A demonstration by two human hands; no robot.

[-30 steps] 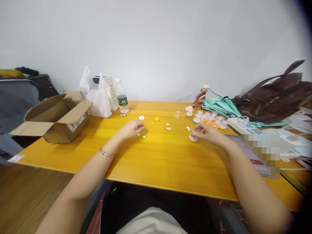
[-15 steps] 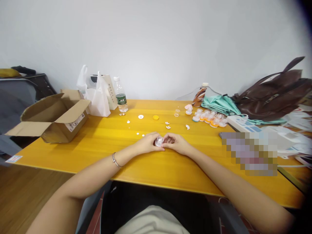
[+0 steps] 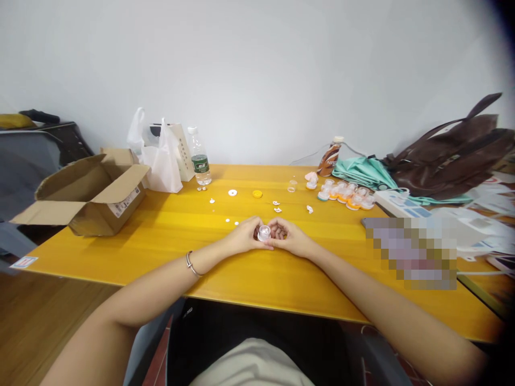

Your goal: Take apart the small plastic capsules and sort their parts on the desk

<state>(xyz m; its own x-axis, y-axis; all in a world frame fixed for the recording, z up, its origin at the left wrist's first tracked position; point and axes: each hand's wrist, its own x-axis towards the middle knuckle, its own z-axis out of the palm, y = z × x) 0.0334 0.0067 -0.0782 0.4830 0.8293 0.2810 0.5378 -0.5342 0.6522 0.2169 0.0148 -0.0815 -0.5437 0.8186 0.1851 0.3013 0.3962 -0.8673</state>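
I count one held clear cup (image 3: 264,233), one yellow disc (image 3: 257,194), one carton (image 3: 108,214), two bottles (image 3: 201,162), and perhaps six domed pieces (image 3: 343,194) in one row.

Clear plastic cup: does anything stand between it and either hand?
Nothing visible does: the left hand holds the clear plastic cup, and the right hand is close at its other side.

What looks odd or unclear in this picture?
In the head view, coarse square blocks mask a flat object at right; the upper right corner falls dark; a soft sheen crosses the yellow table; the clear piece in the left hand and the white bits show little detail.
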